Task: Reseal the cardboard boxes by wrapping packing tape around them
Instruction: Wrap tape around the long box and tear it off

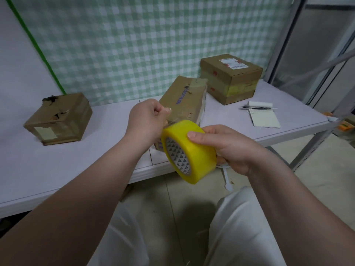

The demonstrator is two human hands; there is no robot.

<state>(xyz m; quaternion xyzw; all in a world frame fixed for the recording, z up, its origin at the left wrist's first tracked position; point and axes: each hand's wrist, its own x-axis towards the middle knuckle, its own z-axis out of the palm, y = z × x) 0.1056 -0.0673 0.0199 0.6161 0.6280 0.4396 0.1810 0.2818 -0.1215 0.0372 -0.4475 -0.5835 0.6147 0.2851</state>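
Note:
My right hand [228, 148] grips a yellow roll of packing tape [189, 152] in front of the table edge. My left hand [148, 117] pinches the clear loose end of the tape [170, 117] pulled up from the roll. Just behind both hands lies a long brown cardboard box [184, 98] with blue print, tilted toward me. A torn, taped box [59, 118] sits at the left of the white table [76, 158]. A cube-shaped box [231, 77] with a shipping label and yellowish tape around its middle stands at the back right.
A notepad [265, 118] with a pen [257, 107] and a white paper roll [260, 104] lie at the table's right. A metal shelf frame [315, 139] rises on the right. A green checked curtain hangs behind. My knees in white trousers are below.

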